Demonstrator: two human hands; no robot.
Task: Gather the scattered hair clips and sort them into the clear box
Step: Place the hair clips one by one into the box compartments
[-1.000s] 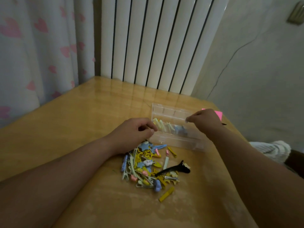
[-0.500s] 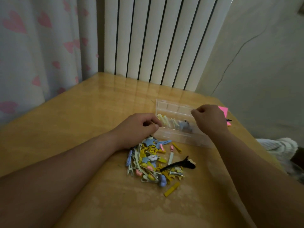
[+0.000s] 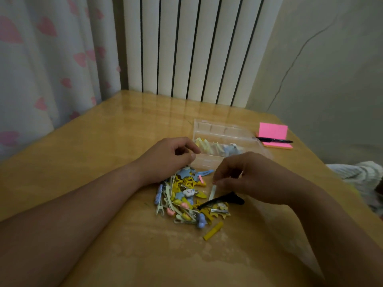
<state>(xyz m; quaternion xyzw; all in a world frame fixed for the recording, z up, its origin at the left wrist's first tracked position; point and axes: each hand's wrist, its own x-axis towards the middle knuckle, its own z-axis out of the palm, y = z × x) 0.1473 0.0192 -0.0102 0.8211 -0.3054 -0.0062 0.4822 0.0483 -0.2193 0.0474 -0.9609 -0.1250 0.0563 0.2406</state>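
Right hand [image 3: 246, 177] tips narrow on pale clip [image 3: 212, 192], grip unclear: take 1 only, lift clear of pile [image 3: 182, 200], match box [image 3: 215, 129] slot. Left hand [image 3: 169, 157] curled, contents unclear

Hidden behind right hand [image 3: 248, 175]: near corner of clear box [image 3: 207, 125]. Covered by left hand [image 3: 167, 158]: top of clip pile [image 3: 182, 201] — grip of either hand impossible to tell. Cut off at picture's edges: both forearms [image 3: 83, 214].
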